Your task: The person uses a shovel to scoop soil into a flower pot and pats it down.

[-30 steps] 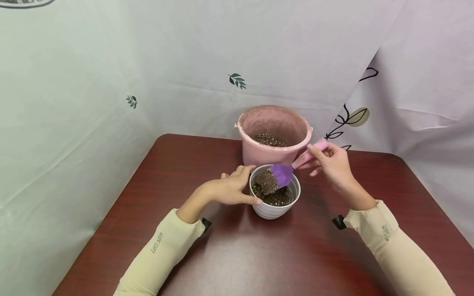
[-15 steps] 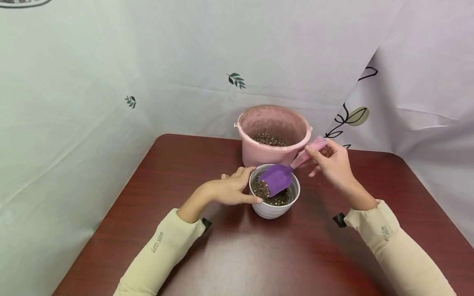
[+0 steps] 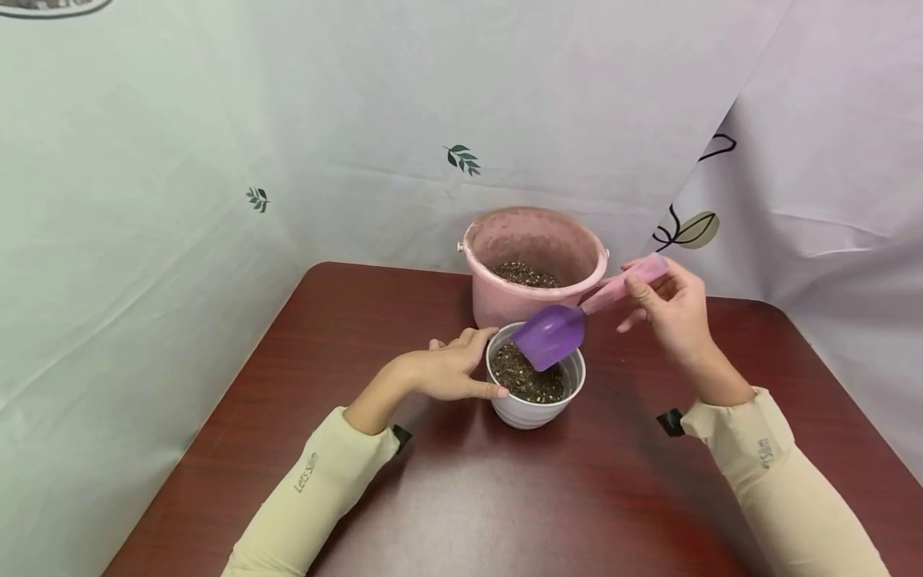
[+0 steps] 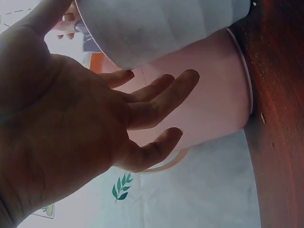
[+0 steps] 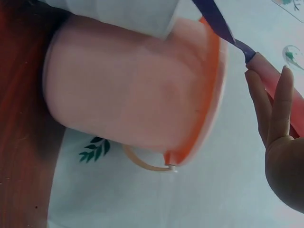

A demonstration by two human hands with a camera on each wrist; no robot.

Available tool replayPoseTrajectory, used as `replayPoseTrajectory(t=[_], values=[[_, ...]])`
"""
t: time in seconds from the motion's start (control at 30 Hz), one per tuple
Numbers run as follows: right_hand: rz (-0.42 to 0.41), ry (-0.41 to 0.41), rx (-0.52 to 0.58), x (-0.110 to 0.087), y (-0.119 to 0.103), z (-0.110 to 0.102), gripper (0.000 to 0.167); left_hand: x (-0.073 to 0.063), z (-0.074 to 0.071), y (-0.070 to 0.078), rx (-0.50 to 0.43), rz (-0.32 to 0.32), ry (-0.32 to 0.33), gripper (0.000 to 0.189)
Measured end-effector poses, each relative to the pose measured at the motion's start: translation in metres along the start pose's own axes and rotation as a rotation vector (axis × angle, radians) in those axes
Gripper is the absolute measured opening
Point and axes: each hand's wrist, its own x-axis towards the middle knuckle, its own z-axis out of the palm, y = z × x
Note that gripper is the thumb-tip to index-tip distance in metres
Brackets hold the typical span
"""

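Observation:
In the head view, a white plastic flower pot [image 3: 530,414] with dark potting soil [image 3: 521,381] inside stands upright on the table. My left hand [image 3: 450,372] rests against its left side, thumb at the near rim and index finger at the far rim. The left wrist view shows the other fingers [image 4: 164,97] spread loosely beside the pot [image 4: 161,31]. My right hand [image 3: 676,311] grips the pink handle of a garden scoop [image 3: 551,336]. Its purple blade tilts down over the pot's opening, its underside toward me; soil on its hidden face cannot be seen.
A pink bucket [image 3: 501,300] partly filled with soil stands directly behind the pot. Both rest on a dark red-brown table [image 3: 404,497]. White cloth [image 3: 360,120] with leaf prints hangs around the back and sides.
The scoop has turned over and soil on its blade has gone from view. My right hand has moved right and slightly up, raising the blade. My left hand has stayed against the flower pot.

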Motion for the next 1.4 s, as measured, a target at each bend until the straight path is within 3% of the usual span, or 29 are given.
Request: replayPoseTrajectory(t=[0.33,0.53,0.63,0.73,0.9,1.1,1.23,1.33,1.4], values=[[-0.047,0.013,0.339,0.031,-0.012,-0.005,0.009,-0.001,-0.005,-0.003,0.046,-0.024,-0.027,0.093],[-0.024,0.051,0.341,0.048,-0.008,-0.002,0.012,-0.005,-0.010,-0.009,0.078,-0.062,-0.079,0.095],[0.028,0.057,0.367,0.056,-0.006,-0.001,0.014,-0.005,-0.015,-0.012,0.028,-0.100,-0.050,0.102],[0.068,0.066,0.405,0.064,-0.003,-0.002,0.020,-0.003,-0.023,-0.012,-0.060,-0.111,0.054,0.104],[0.089,0.102,0.391,0.076,0.007,-0.003,0.024,0.012,-0.029,-0.007,-0.156,-0.070,0.302,0.091],[0.146,0.144,0.269,0.089,0.025,0.009,0.017,0.034,-0.021,-0.001,-0.266,-0.137,0.535,0.074],[0.200,0.159,0.179,0.097,0.037,0.021,0.011,0.046,-0.015,0.002,-0.383,-0.141,0.706,0.073],[0.256,0.141,0.110,0.104,0.046,0.028,0.009,0.053,-0.010,0.003,-0.439,-0.131,0.791,0.074],[0.280,0.128,0.056,0.108,0.051,0.032,0.007,0.057,-0.007,0.004,-0.458,-0.122,0.810,0.074]])
